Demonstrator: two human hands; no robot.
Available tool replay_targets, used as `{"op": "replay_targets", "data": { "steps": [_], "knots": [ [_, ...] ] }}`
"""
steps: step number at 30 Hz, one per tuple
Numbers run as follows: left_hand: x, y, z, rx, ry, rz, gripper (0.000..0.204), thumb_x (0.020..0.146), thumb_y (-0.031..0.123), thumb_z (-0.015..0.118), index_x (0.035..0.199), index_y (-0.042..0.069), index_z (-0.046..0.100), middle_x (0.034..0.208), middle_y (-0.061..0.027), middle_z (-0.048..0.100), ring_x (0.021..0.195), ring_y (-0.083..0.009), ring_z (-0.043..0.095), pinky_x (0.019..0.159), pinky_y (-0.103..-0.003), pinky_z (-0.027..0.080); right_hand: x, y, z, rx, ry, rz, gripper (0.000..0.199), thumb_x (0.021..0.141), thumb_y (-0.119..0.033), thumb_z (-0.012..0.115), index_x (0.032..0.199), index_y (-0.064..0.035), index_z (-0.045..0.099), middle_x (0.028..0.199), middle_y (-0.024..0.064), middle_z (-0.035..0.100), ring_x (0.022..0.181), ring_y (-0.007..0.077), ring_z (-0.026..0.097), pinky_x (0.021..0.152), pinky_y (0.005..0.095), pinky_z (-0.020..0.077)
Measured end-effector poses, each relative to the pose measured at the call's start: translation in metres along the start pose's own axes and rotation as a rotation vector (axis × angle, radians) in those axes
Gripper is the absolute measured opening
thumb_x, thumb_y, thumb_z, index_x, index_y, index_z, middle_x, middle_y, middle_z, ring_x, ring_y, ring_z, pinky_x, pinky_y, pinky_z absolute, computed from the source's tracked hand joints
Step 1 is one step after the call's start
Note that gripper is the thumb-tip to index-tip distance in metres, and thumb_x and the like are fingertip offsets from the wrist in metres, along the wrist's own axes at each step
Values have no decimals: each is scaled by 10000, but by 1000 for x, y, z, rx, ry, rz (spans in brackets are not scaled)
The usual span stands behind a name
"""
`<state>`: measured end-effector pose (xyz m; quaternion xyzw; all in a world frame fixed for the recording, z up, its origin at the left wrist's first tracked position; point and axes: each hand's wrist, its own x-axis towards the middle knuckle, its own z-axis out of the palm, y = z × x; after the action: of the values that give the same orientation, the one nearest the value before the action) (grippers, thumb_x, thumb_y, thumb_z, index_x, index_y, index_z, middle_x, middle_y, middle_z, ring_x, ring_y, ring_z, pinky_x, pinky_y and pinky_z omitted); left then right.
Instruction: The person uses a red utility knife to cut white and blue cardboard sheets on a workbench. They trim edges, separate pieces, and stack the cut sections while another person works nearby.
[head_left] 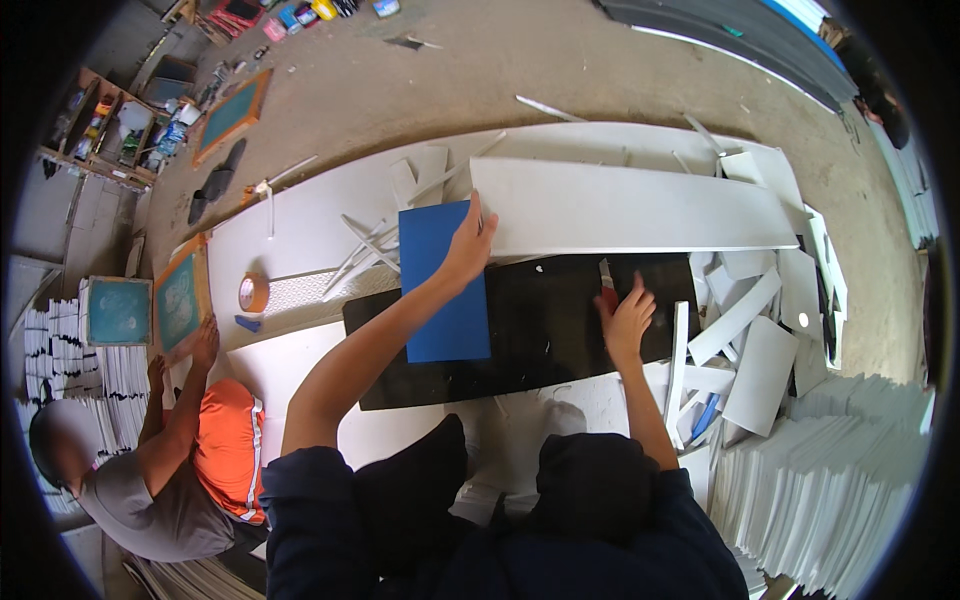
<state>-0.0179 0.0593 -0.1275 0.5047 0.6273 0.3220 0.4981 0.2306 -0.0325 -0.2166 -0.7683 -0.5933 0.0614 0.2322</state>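
Observation:
A blue rectangular panel [443,300] lies over a dark glossy board [560,330] in front of me. My left hand [470,246] holds this panel at its upper right edge, with the fingertips against the left end of a long white board [630,205]. To the right, my right hand [628,318] is over the dark board, its fingers apart. A utility knife [607,288] with a red handle lies beside my right thumb, blade pointing away from me. Whether the thumb touches the handle, I cannot tell.
White offcuts [745,310] are piled at the right, above stacked white sheets [820,480]. A tape roll [254,292] sits at the left on the white work surface [270,350]. A co-worker [150,480] at the left handles a wood-framed screen [182,295].

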Motion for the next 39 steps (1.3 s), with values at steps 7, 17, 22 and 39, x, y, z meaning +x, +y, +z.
{"op": "replay_targets", "data": {
  "steps": [7, 17, 22, 39],
  "knots": [
    [-77, -5, -17, -82, -109, -58, 621, 926, 261, 428, 1408, 124, 61, 856, -42, 457, 652, -97, 442, 591, -266, 454, -64, 61, -7, -114, -170, 76, 751, 683, -158, 693, 1285, -17, 267, 1070, 198, 396, 986, 375, 429, 809, 458, 429],
    [-106, -33, 10, 74, -273, 125, 667, 906, 215, 470, 1396, 60, 45, 734, -61, 487, 569, -119, 465, 520, -262, 411, -127, 228, -54, -74, -5, 520, 470, 615, -256, 664, 945, 58, 549, 896, 248, 566, 894, 367, 500, 807, 409, 414],
    [-75, -44, 50, 15, -130, 145, 519, 887, 209, 506, 1329, 35, 298, 790, -25, 481, 617, -90, 437, 547, -241, 387, -149, 246, -82, 228, 0, 656, 426, 715, -282, 651, 983, 19, 513, 711, 115, 578, 630, 249, 582, 604, 341, 461],
    [-3, -122, 46, 236, -33, 406, 377, 749, 48, 623, 1117, 32, 543, 995, -149, 593, 844, -246, 612, 736, -312, 475, -43, 17, -34, 384, -654, 84, 269, 905, -279, 389, 1002, -29, 399, 619, 221, 564, 586, 415, 562, 543, 479, 423]
  ]
}}
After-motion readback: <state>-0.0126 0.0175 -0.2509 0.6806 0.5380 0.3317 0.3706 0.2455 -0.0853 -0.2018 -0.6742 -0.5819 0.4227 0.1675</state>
